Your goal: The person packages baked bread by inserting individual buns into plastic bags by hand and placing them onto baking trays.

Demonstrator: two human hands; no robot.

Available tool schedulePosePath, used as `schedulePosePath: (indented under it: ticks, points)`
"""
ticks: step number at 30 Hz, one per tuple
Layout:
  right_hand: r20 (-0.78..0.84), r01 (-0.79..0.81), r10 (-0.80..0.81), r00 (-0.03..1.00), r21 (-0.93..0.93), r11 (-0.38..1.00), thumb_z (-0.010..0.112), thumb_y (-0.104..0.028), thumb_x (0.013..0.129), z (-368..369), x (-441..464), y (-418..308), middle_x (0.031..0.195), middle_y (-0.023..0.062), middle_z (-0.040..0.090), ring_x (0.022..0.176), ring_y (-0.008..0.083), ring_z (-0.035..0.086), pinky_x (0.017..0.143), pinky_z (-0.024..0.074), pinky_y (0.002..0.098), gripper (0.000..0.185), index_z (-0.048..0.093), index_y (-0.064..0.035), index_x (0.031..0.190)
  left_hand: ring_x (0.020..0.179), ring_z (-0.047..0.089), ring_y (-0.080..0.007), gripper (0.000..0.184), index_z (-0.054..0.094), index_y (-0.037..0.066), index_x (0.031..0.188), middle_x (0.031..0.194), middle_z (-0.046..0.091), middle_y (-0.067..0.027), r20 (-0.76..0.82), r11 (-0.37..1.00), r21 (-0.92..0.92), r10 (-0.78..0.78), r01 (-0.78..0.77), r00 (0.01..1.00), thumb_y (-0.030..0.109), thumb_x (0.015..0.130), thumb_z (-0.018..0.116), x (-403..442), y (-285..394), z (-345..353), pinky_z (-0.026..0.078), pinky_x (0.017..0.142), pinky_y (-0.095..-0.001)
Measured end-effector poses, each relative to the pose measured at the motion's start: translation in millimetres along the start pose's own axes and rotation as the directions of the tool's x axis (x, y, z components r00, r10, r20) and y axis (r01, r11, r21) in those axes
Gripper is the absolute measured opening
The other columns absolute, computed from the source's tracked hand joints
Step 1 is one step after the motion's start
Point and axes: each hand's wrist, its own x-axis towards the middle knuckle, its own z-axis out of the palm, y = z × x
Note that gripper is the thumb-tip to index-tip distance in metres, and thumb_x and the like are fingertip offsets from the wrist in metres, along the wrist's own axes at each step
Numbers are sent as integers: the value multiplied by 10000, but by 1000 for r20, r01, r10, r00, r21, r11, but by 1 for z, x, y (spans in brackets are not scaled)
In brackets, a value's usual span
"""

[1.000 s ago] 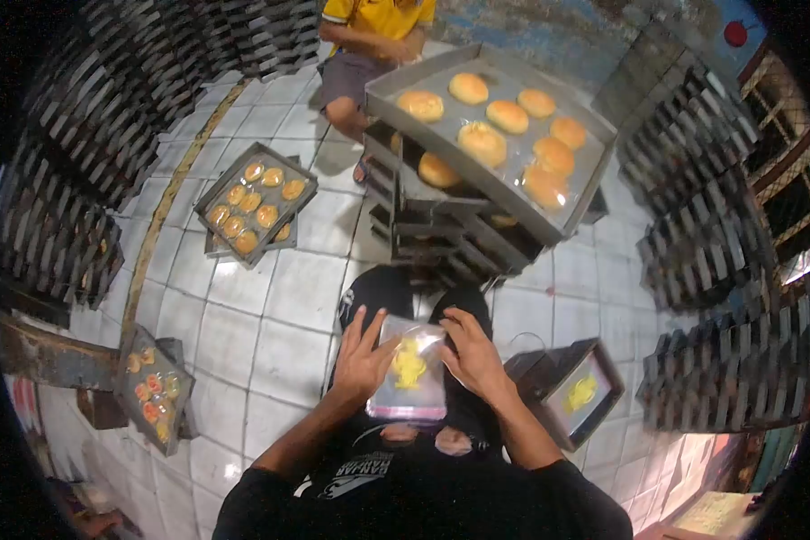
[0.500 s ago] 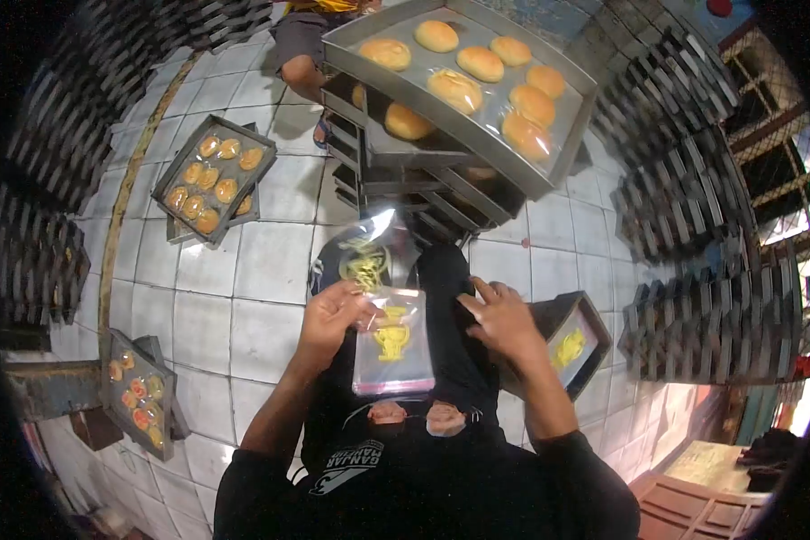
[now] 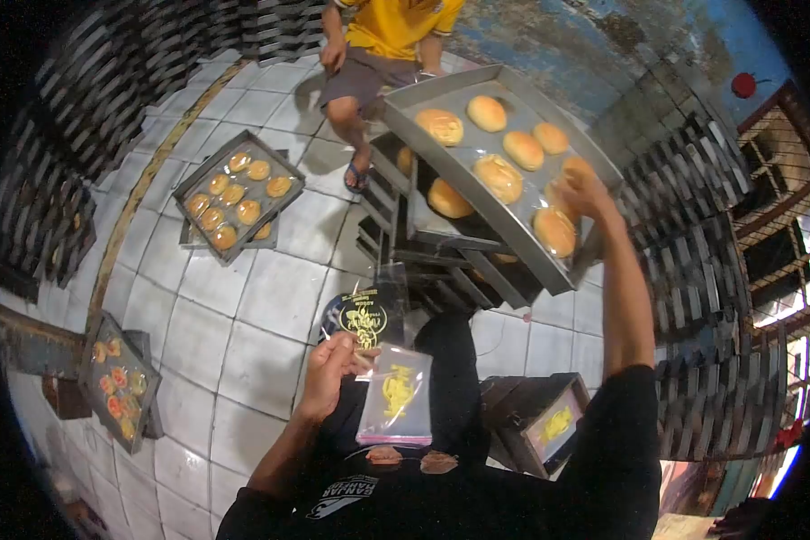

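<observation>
My left hand (image 3: 327, 371) pinches a clear printed plastic bag (image 3: 362, 315), which stands up from the fingers over my lap. Just right of that hand, a stack of clear plastic bags (image 3: 396, 396) with yellow print lies on my lap. My right hand (image 3: 587, 191) reaches into the large metal tray (image 3: 495, 243), its fingers closed around a round bun (image 3: 559, 194) that they partly cover. Other golden buns (image 3: 523, 150) sit around it in the tray, and a few, such as the bagged bun (image 3: 498, 179), look wrapped in shiny plastic.
More trays are stacked crosswise under the large tray. At left, trays of wrapped buns (image 3: 234, 193) and of colourful wrapped breads (image 3: 121, 382) rest on the tiled floor. A box with a yellow-printed bag (image 3: 556, 425) stands at right. A person in a yellow shirt (image 3: 391, 27) sits ahead.
My right hand has moved from beside my lap up into the large tray and onto a bun. The bag in my left hand now stands spread upright. The view has tilted upward.
</observation>
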Motion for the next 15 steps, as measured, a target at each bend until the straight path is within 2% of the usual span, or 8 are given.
schedulePosePath:
  ticks: [3, 5, 6, 7, 9, 11, 13, 15]
  points:
    - [29, -42, 39, 999, 93, 995, 826, -397, 862, -49, -48, -44, 1099, 214, 730, 979, 282, 725, 851, 571, 402, 638, 601, 75, 1227, 949, 726, -294, 282, 563, -4, 1204, 1211, 676, -263, -70, 995, -69, -71, 66, 995, 245, 1080, 521, 3, 25, 7, 611, 788, -396]
    - [195, -103, -9, 981, 556, 825, 826, -353, 872, -38, -67, -24, 1092, 158, 697, 934, 227, 708, 827, 583, 368, 651, 525, 50, 1285, 1037, 707, -312, 245, 550, 30, 1186, 1213, 684, -236, 11, 997, -79, 7, -6, 1000, 248, 1083, 504, 26, 7, 1, 594, 845, -436]
    - [107, 45, -154, 982, 664, 746, 828, -317, 878, -32, -80, -21, 1097, 119, 662, 928, 192, 683, 806, 574, 341, 707, 450, 42, 1356, 1063, 700, -310, 226, 553, 41, 1175, 1221, 685, -228, 44, 994, -108, 23, -18, 999, 242, 1078, 519, 37, 4, -1, 590, 850, -436]
    - [170, -62, -89, 981, 718, 693, 815, -279, 894, -59, -105, -55, 1158, 130, 656, 960, 187, 682, 833, 570, 340, 618, 494, 36, 1318, 1062, 695, -291, 208, 570, 57, 1177, 1205, 693, -193, 3, 989, -148, -4, 4, 1000, 232, 1068, 543, 37, 24, 28, 575, 873, -431]
    - [-170, 41, 92, 981, 648, 760, 792, -240, 910, -64, -128, -71, 1160, 125, 663, 996, 176, 680, 864, 582, 360, 568, 521, 22, 1334, 1070, 689, -273, 213, 577, 59, 1182, 1181, 697, -161, 40, 980, -196, 28, -20, 999, 232, 1059, 573, 55, 35, 46, 554, 915, -431]
    - [-209, 164, 98, 973, 924, 345, 780, -217, 919, -69, -173, -124, 1159, 112, 675, 1007, 170, 680, 889, 584, 361, 519, 554, 4, 1331, 1047, 718, -253, 222, 599, 52, 1152, 1143, 722, -171, -21, 942, -335, -17, 9, 1000, 231, 1028, 647, 80, 33, 57, 584, 860, -394]
    - [-159, 155, 15, 987, 975, 160, 772, -213, 926, -39, -219, -165, 1149, 90, 686, 1010, 179, 683, 914, 567, 340, 486, 571, -14, 1321, 1025, 724, -261, 226, 600, 43, 1138, 1128, 721, -170, -52, 932, -363, -30, 9, 998, 222, 1017, 666, 101, 26, 66, 591, 855, -402]
    - [10, -25, 48, 999, 948, 318, 819, -69, 834, 3, -266, -214, 1158, 92, 680, 1056, 219, 678, 938, 547, 352, 473, 606, -46, 1256, 1003, 731, -268, 232, 600, 33, 1125, 1112, 720, -168, -77, 929, -370, -61, 28, 995, 213, 1005, 685, 104, 25, 84, 598, 851, -410]
